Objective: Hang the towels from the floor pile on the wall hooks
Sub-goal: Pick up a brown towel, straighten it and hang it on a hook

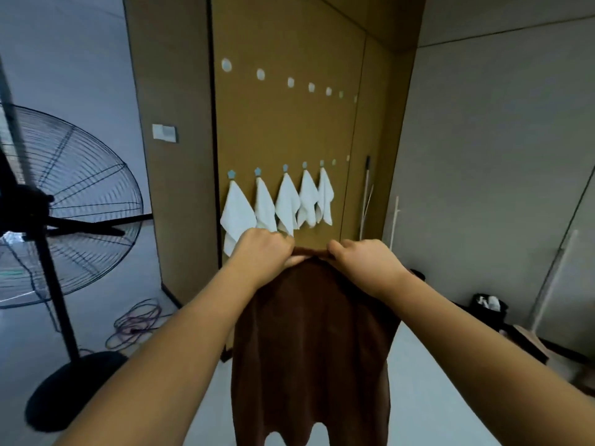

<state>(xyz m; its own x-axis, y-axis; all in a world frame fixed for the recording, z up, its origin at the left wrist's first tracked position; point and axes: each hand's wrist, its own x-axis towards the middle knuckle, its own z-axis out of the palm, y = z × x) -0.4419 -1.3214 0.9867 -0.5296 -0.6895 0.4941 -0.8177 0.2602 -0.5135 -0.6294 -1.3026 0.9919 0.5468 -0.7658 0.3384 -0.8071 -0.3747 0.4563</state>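
A brown towel hangs down in front of me, held up by its top edge. My left hand pinches that edge on the left and my right hand pinches it on the right, the two hands close together. Behind them, on the tan wall panel, several white towels hang from a lower row of blue hooks. An upper row of round white hooks carries nothing. The floor pile is out of sight.
A large black pedestal fan stands at the left with a coiled cable on the floor beside it. A mop handle leans at the panel's right edge. Dark bags and a box sit by the right wall.
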